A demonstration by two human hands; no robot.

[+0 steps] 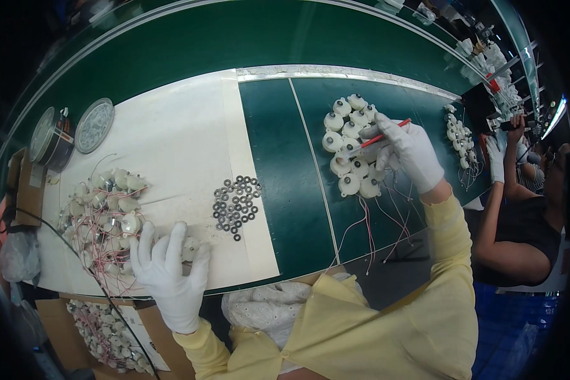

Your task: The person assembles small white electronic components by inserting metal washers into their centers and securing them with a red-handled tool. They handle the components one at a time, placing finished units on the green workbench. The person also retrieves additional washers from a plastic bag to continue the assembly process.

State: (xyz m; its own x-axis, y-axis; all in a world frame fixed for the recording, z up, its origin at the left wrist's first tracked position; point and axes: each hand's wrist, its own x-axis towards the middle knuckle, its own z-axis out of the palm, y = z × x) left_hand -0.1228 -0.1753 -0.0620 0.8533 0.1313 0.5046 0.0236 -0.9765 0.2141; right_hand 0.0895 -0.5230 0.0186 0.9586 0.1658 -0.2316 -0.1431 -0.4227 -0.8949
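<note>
My right hand [411, 155], white-gloved, is closed around a thin brush [386, 133] with a red handle. The brush slants down leftward, its pale tip over a cluster of small white round parts [332, 140] that look like little motors. Dark posts stand up from their middles, and thin wires trail toward me. My left hand [174, 269], also gloved, lies with fingers spread at the edge of a loose heap of similar white parts [111, 202] with pink wires. One white part [190, 249] shows between its thumb and fingers; whether they touch it I cannot tell.
Small dark rings [236, 206] lie on white paper [177, 133]. A tub [58, 149] and a round lid [95, 125] stand far left. A cardboard box [63, 323] below the table edge holds more parts. At right, a co-worker's gloved hand [495, 161] is near another cluster [460, 139].
</note>
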